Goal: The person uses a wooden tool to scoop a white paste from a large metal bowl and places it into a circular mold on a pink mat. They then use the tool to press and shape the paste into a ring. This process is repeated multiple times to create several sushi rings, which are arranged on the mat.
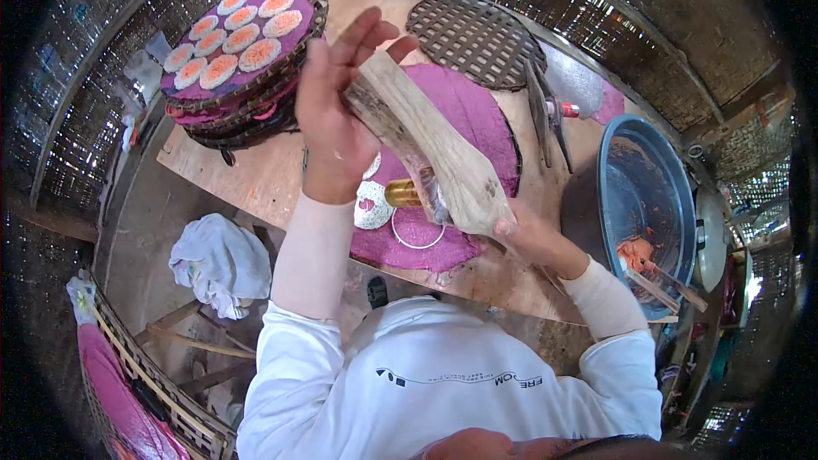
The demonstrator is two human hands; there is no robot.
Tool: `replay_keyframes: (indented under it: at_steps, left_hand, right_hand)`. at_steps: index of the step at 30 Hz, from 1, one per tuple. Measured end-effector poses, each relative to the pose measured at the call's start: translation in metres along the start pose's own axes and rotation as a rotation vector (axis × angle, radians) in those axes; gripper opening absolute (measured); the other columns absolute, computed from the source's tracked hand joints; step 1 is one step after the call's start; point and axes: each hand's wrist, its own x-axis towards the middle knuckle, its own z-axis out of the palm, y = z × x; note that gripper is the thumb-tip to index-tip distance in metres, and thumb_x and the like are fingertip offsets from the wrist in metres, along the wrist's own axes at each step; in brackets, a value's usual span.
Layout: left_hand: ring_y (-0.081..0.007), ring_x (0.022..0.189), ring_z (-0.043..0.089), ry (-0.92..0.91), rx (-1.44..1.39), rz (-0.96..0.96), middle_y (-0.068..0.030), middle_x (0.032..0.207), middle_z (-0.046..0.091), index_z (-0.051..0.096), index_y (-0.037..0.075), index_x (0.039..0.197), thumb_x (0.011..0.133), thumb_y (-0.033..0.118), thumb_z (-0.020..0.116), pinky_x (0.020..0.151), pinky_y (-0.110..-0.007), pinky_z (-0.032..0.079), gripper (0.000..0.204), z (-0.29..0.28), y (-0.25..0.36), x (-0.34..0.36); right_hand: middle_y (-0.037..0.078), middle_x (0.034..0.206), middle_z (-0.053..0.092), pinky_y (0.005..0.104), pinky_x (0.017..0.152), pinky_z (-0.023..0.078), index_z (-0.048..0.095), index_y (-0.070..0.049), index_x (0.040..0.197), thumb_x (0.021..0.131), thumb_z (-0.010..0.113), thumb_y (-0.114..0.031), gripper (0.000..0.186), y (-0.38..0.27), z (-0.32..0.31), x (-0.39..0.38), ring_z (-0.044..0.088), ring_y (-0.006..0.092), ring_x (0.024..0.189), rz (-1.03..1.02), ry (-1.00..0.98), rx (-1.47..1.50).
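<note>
In the middle of the frame, the left hand (328, 111) rests flat and open against a long wooden stick (430, 149). The right hand (530, 237) has its grip closed around the stick's lower end, above the purple cloth (477, 111) on the tabletop (256, 179). Round cakes (234, 38) sit upper left.

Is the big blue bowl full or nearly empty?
Nearly empty. The blue bowl shows mostly bare, smeared inside wall, with only a small orange lump and some sticks low at its near side.
</note>
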Motion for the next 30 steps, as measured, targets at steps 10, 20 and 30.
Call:
replay_keyframes:
  at_steps: [10, 20, 30]
  left_hand:
    - [-0.0174, 0.065, 0.045, 0.094, -0.448, -0.195, 0.0013, 0.059, 0.043, 0.045, 0.014, 0.067, 0.088, 0.039, 0.043, 0.069, -0.033, 0.036, 0.033, -0.089, -0.034, -0.033]
    - [-0.0139, 0.05, 0.041, 0.218, -0.343, -0.173, 0.0041, 0.047, 0.038, 0.041, 0.016, 0.062, 0.087, 0.03, 0.043, 0.056, -0.027, 0.036, 0.029, -0.105, -0.031, -0.05]
    - [-0.0115, 0.05, 0.041, 0.408, -0.369, -0.19, 0.0053, 0.048, 0.037, 0.039, 0.018, 0.06, 0.085, 0.027, 0.045, 0.054, -0.027, 0.036, 0.028, -0.1, -0.054, -0.06]
  right_hand:
    - [0.006, 0.067, 0.056, 0.0236, 0.051, 0.041, 0.06, -0.002, 0.083, 0.086, 0.032, -0.06, 0.065, 0.002, -0.017, 0.023, 0.052, 0.0106, 0.059, 0.571, -0.178, -0.132]
    - [0.007, 0.056, 0.053, 0.0308, 0.044, 0.04, 0.061, 0.001, 0.073, 0.083, 0.033, -0.064, 0.071, 0.017, -0.005, 0.035, 0.051, 0.0141, 0.05, 0.4, -0.089, -0.615]
    - [0.016, 0.06, 0.057, 0.042, 0.058, 0.045, 0.063, 0.009, 0.075, 0.073, 0.035, -0.074, 0.088, 0.0, -0.027, 0.028, 0.058, 0.0279, 0.06, 0.545, -0.075, -0.71]
